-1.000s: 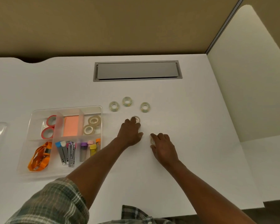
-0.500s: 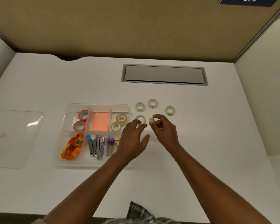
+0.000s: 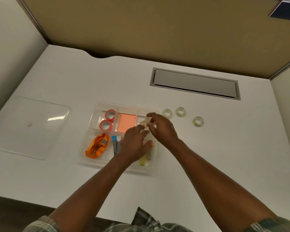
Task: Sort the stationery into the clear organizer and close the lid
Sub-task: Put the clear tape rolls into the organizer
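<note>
Hovering over organizer (image 3: 86, 136): right hand (image 3: 162, 129) fingers (image 3: 152, 115) pinching tape roll (image 3: 147, 120); left hand (image 3: 135, 144) grasp unclear.

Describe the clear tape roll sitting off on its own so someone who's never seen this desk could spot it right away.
Find the grey hatch set into the white desk. Nearer the person than it, right of the clear organizer, the lone roll lies flat. It is the rightmost, set apart from the two other rolls, which sit side by side.
</note>
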Available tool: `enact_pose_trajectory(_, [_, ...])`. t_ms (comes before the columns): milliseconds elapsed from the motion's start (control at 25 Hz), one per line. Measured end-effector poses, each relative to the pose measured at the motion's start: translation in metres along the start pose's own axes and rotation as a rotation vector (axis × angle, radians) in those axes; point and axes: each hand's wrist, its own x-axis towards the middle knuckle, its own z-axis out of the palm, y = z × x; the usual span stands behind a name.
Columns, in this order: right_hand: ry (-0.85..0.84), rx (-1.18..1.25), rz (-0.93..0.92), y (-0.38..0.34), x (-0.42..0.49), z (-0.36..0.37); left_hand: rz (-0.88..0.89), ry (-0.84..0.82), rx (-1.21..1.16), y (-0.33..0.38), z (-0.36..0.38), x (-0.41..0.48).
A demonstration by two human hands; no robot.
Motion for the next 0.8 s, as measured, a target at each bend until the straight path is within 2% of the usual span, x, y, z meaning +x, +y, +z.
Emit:
enact_pose_trajectory(280, [-0.044,-0.214,-0.046,0.003,0.022,0.021,0.042,-0.085,0.024,-0.009,0.001,0.003])
enact_pose_trajectory(560, [-0.140,-0.202,-0.023,-0.001,0.027,0.028,0.038,-0.109,0.018,-0.007,0.000,0.004])
enact_pose_trajectory(680, [-0.098,-0.217,-0.043,0.002,0.024,0.025,0.029,-0.087,0.015,-0.004,-0.001,0.005])
enact_pose_trajectory(800, [0.037,-0.197,-0.100,0.014,0.019,0.016,0.041,-0.026,-0.002,0.004,-0.001,0.007])
